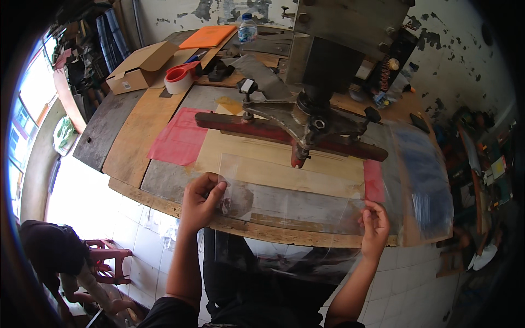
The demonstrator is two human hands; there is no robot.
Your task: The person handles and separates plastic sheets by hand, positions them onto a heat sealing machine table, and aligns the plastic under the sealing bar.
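Observation:
A clear plastic sheet [287, 203] stretches between my two hands over the table's front edge, its lower part hanging above my lap. At its left side my left hand [200, 201] pinches it between thumb and curled fingers. My right hand [375, 225] grips the opposite side, fingers bent against the thumb. Beyond the sheet lies a tan work surface [246, 148], with red film [178, 136] at its left and another red patch [374, 180] at its right. A press with a long dark-red bar [251, 127] stands over this surface; I cannot tell whether the bar touches it.
Clear plastic sheets [424, 180] lie at the table's right. Toward the back left are a cardboard box [136, 68], a tape roll [179, 82] in a red dispenser, and an orange folder [208, 36]. A bottle [248, 28] stands behind. Another person [54, 251] is at lower left, by a red stool [109, 259].

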